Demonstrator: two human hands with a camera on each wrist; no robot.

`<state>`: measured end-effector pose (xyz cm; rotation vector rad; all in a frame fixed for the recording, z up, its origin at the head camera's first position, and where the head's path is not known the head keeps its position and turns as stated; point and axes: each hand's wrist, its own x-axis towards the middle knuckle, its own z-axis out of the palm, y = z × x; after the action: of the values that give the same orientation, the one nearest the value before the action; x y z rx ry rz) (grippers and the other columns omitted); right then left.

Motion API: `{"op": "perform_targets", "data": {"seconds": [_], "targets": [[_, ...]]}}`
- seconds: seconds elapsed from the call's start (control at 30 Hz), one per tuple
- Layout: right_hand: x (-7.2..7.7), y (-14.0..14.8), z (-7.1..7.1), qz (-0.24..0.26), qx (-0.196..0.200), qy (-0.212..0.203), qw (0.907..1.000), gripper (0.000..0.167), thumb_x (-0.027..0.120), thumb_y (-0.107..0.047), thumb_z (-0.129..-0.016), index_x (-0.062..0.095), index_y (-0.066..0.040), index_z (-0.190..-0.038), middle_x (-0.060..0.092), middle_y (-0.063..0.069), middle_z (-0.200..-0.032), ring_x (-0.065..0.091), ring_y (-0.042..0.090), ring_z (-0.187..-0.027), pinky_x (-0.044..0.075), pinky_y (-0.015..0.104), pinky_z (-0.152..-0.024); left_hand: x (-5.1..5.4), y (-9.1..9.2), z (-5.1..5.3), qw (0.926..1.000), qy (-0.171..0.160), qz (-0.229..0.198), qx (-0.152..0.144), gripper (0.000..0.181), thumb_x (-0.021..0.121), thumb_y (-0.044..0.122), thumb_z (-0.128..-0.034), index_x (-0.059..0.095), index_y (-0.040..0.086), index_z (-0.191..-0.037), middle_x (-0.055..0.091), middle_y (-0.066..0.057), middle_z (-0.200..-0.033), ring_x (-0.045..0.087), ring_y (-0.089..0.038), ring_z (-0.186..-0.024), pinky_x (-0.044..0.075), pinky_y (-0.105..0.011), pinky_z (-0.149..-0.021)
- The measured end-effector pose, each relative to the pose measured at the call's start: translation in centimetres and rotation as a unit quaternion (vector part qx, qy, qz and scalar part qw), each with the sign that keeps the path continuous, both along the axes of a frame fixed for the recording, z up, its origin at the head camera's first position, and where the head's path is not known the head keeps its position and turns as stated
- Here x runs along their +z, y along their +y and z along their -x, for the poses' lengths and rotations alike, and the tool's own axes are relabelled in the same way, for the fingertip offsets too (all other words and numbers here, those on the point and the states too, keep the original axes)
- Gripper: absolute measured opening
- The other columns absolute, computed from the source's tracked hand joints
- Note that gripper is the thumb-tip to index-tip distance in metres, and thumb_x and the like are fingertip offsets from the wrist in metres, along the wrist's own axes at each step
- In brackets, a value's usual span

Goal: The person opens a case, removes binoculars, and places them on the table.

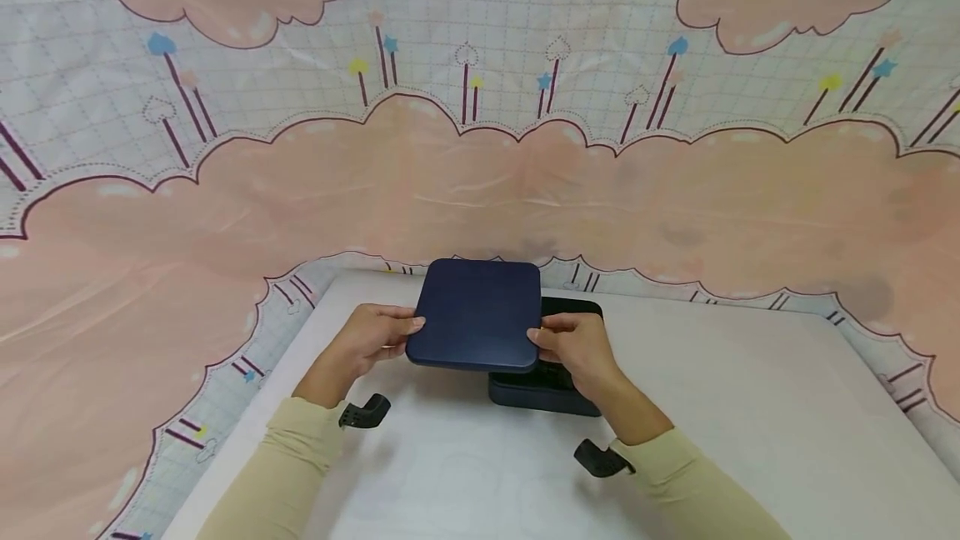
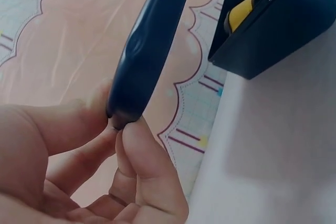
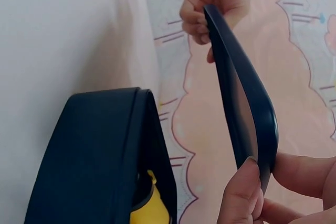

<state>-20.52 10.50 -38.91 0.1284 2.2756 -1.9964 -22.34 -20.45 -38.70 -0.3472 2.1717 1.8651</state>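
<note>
A dark blue square lid is held raised and slightly tilted, above and to the left of an open dark blue box. My left hand pinches the lid's left edge between thumb and fingers. The opposite edge is pinched by my right hand, which is in front of part of the box. In the left wrist view, yellow and black items show inside the box; a yellow item also shows in the right wrist view. The lid hides part of the box's opening in the head view.
The box stands on a white table. Behind and beside the table hangs a cloth printed with pink clouds. A black wrist device sits by the left sleeve and another by the right sleeve.
</note>
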Motion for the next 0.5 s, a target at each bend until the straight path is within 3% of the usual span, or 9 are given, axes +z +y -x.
{"op": "perform_targets", "data": {"seconds": [0.27,0.5], "targets": [[0.3,-1.7,0.4,-0.002,0.012,-0.010,0.9999,0.036,0.077,-0.002,-0.093,0.069,0.008,-0.126,0.072,0.024,-0.117,0.077,0.018,-0.088,0.065,0.035,-0.086,-0.7,-2.0,0.0,0.9996,0.001,-0.027,-0.007,0.049,0.076,0.011,-0.0959,0.060,-0.007,-0.139,0.073,0.005,-0.088,0.065,-0.009,-0.074,0.055,-0.021,-0.069],[0.4,-2.9,0.5,0.015,0.024,-0.028,0.9992,0.038,0.075,0.000,-0.093,0.067,0.007,-0.130,0.072,0.021,-0.120,0.077,0.019,-0.090,0.064,0.038,-0.090,-0.8,-3.5,0.1,0.9992,0.002,-0.041,0.005,0.054,0.076,0.010,-0.0954,0.057,-0.007,-0.143,0.071,0.006,-0.088,0.065,-0.009,-0.075,0.055,-0.021,-0.069]]}}
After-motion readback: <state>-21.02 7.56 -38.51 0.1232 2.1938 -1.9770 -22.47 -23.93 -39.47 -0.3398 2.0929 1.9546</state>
